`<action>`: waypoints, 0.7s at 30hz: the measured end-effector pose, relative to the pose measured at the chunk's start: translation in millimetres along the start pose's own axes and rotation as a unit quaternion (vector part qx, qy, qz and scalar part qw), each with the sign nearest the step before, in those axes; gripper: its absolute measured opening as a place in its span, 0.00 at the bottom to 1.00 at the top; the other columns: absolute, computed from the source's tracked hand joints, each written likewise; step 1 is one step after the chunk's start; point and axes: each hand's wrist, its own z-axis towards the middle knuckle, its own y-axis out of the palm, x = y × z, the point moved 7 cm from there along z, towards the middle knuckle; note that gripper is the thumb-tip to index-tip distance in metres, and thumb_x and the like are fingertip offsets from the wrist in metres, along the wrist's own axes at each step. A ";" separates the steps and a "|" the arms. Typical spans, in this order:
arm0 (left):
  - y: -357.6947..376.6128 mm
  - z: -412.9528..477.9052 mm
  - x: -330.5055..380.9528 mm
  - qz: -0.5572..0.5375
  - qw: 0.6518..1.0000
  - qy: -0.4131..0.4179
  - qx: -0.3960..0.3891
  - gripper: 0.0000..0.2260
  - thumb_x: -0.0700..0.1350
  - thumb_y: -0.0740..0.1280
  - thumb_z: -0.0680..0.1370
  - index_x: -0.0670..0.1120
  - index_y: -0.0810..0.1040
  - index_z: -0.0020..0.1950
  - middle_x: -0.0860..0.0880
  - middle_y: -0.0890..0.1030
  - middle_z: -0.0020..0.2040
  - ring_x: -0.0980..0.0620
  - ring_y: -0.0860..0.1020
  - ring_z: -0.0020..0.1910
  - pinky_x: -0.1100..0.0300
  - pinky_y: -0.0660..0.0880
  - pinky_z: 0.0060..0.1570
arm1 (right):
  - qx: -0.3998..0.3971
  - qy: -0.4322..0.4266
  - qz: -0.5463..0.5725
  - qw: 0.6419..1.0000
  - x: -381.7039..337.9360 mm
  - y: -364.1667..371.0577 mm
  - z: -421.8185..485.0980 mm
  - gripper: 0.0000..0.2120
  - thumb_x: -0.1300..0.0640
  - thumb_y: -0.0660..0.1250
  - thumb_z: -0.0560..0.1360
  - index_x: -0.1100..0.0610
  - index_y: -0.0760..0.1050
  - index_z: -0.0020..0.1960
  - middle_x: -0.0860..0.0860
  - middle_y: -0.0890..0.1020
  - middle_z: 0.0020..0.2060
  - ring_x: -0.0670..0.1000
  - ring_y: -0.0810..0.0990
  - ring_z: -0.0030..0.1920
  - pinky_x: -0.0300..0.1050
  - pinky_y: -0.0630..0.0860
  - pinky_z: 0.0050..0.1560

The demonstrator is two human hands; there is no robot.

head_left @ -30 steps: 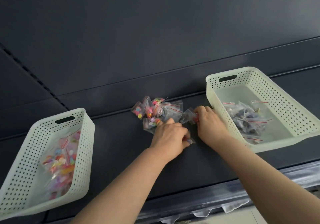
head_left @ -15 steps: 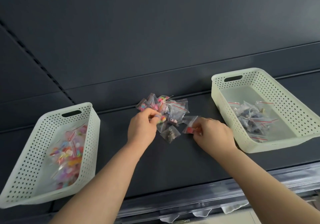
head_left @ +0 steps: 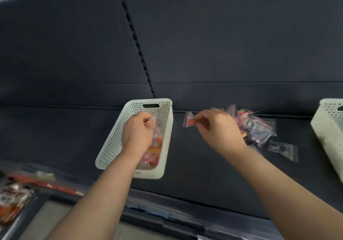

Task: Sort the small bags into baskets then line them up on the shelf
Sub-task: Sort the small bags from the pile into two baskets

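Note:
My left hand (head_left: 137, 132) hovers over the left white basket (head_left: 115, 143), fingers curled round a small bag of coloured bits that barely shows. That basket holds several colourful bags (head_left: 155, 147). My right hand (head_left: 217, 128) pinches a small clear bag with red contents (head_left: 189, 120) above the dark shelf (head_left: 194, 163), between the left basket and the pile. A pile of small zip bags (head_left: 258, 126) lies behind my right hand. One bag with dark contents (head_left: 283, 149) lies apart to the pile's right. The right white basket (head_left: 326, 126) is cut off at the frame edge.
The shelf's front edge (head_left: 185, 195) runs below the baskets. Lower left, on a lower level, lie blurred red and white packets (head_left: 13, 199). A dark back panel with a slotted upright (head_left: 139, 54) rises behind the shelf.
The view has swung left. My left hand carried a colourful bag from the pile to over the left basket. My right hand lifted the red-filled bag and moved it left of the pile.

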 end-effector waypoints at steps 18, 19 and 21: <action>21.2 9.9 27.3 0.000 0.990 0.107 -0.092 0.08 0.44 0.66 0.79 0.53 0.82 0.54 0.57 0.83 0.50 0.54 0.80 0.50 0.55 0.78 0.51 | -0.086 0.090 -0.108 0.986 22.1 29.8 -10.7 0.12 0.59 0.64 0.75 0.46 0.81 0.53 0.44 0.83 0.48 0.50 0.81 0.50 0.42 0.73 0.42; 32.3 9.4 39.3 -0.008 0.987 0.120 -0.106 0.08 0.44 0.66 0.79 0.53 0.82 0.53 0.57 0.84 0.50 0.54 0.80 0.51 0.55 0.77 0.52 | -0.084 0.120 -0.125 0.981 38.6 20.0 -17.9 0.12 0.58 0.64 0.75 0.45 0.81 0.53 0.45 0.83 0.48 0.51 0.81 0.50 0.43 0.74 0.42; 57.2 6.6 62.3 -0.020 0.980 0.143 -0.137 0.08 0.43 0.66 0.78 0.53 0.82 0.52 0.56 0.84 0.49 0.53 0.80 0.51 0.55 0.77 0.53 | -0.084 0.166 -0.164 0.969 66.0 1.2 -31.8 0.11 0.56 0.63 0.76 0.44 0.80 0.53 0.46 0.83 0.49 0.53 0.81 0.50 0.45 0.74 0.42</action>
